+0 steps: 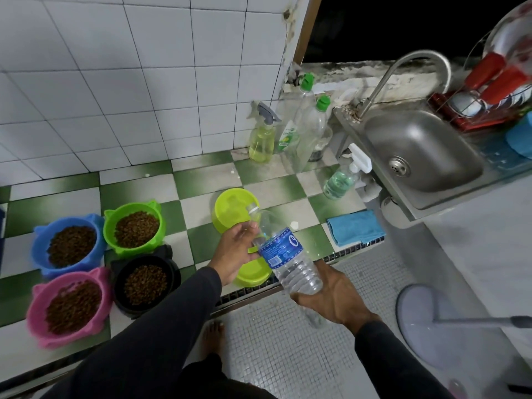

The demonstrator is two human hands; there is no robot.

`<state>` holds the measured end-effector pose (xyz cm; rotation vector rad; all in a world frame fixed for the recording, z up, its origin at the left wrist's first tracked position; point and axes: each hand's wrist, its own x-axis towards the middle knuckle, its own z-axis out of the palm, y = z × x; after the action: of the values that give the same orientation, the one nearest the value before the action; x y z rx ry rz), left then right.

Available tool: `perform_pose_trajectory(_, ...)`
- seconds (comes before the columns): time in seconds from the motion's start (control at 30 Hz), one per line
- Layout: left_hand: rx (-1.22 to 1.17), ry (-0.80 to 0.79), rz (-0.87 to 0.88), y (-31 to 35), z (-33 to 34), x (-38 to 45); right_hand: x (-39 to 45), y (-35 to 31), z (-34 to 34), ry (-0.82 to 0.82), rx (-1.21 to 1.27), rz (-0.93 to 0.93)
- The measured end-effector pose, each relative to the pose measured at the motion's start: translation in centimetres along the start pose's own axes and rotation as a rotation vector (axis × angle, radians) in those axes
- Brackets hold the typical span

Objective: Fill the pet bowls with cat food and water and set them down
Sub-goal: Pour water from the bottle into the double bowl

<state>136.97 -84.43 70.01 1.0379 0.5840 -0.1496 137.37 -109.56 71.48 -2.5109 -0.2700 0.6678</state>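
Observation:
Four cat-shaped bowls stand on the checkered floor at the left, each holding brown kibble: blue (69, 246), green (134, 228), black (145, 283) and pink (70, 309). Two lime bowls sit near the middle, one (234, 210) beyond my hands and one (253, 273) partly hidden under them. A clear water bottle (283, 251) with a blue label is tilted, its uncapped neck pointing toward the far lime bowl. My right hand (331, 298) grips its base. My left hand (236, 249) holds its upper part beside the label.
A steel sink (417, 151) with a tap juts out at the right above a white counter. Spray bottles (262, 139) and clear bottles (309, 133) stand against the tiled wall. A blue cloth (355, 227) lies on the floor by a drain grate (250, 292). My bare foot (213, 338) is below.

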Motion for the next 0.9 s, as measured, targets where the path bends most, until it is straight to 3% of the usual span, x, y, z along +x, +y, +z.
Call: perform_pose_trajectory(0.9, 0.021, 0.011, -0.105, -1.7, -1.1, 3.0, 2.2, -1.8, -2.5, -0.142, -0.180, 0.027)
